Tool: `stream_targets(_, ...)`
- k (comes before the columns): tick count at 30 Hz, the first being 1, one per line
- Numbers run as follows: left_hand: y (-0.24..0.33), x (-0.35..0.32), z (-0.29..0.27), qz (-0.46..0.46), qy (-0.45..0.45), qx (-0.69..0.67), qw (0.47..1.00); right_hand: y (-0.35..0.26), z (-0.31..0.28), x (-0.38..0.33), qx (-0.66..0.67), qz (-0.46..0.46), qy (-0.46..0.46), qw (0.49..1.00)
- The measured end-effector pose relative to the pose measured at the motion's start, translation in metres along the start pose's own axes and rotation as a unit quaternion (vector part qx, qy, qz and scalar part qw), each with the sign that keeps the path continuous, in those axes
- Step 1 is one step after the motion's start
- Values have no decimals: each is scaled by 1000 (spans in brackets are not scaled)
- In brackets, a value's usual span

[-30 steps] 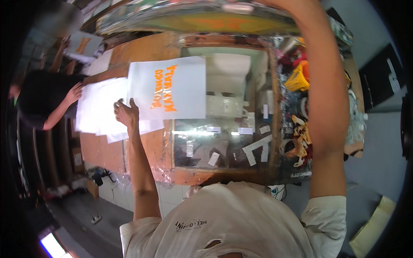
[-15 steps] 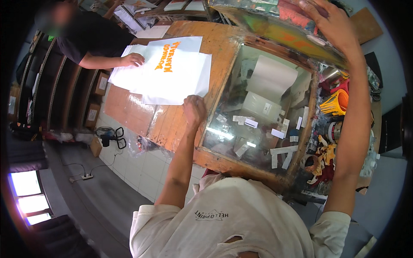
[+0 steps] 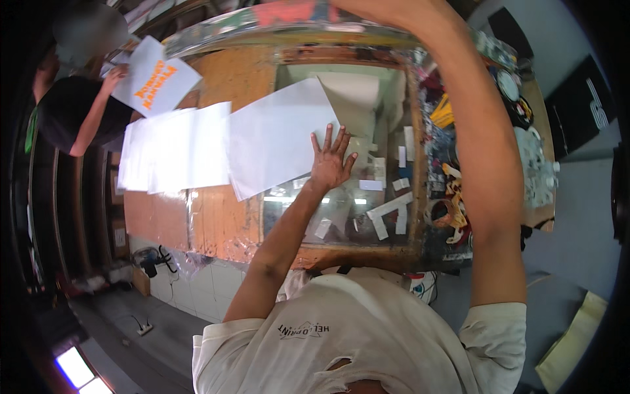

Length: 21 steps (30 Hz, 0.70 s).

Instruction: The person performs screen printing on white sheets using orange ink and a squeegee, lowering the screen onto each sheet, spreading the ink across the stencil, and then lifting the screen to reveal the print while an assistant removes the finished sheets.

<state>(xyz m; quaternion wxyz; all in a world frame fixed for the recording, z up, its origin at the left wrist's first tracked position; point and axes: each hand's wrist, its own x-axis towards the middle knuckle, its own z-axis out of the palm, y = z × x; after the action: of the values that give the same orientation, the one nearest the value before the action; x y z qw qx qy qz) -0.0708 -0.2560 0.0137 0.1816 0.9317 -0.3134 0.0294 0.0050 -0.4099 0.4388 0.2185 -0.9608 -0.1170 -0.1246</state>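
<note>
My left hand (image 3: 333,157) is spread, its fingers lying at the right edge of a blank white sheet (image 3: 279,141). That sheet rests partly on the glass panel (image 3: 308,226) set in the wooden table and reaches left to a stack of white sheets (image 3: 190,148). My right forearm reaches up and across the top of the picture, where the hand passes out of view near a raised, ink-stained frame (image 3: 289,14). At the left, a co-worker's hand (image 3: 117,73) holds up a sheet with orange lettering (image 3: 157,79).
Right of the glass lie a yellow container (image 3: 443,111), crumpled ink-stained rags (image 3: 453,213) and a tape roll (image 3: 438,211). Pieces of white tape (image 3: 390,213) show on the glass. Dark shelves (image 3: 69,217) stand at the left; a black fan (image 3: 149,257) stands below the table.
The orange-printed sheet has been lifted leftward by the co-worker. A blank sheet now extends over the glass, and my left hand has moved right, fingers spread. My right hand has left the view.
</note>
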Motion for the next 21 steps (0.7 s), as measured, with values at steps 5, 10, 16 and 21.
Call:
stream_targets(5, 13, 22, 3, 46, -11, -97, 994, -2, -12, 12, 12, 71, -62, 995)
stream_targets(10, 10, 5, -12, -205, -16, 117, 972, 15, -17, 18, -26, -6, -72, 997)
stream_targets(16, 17, 1, -5, -66, -19, 76, 995, 20, -2, 11, -48, -65, 67, 994)
stream_targets(21, 48, 5, 9, -49, -20, 65, 997, 3, -15, 16, -72, 31, -27, 997)
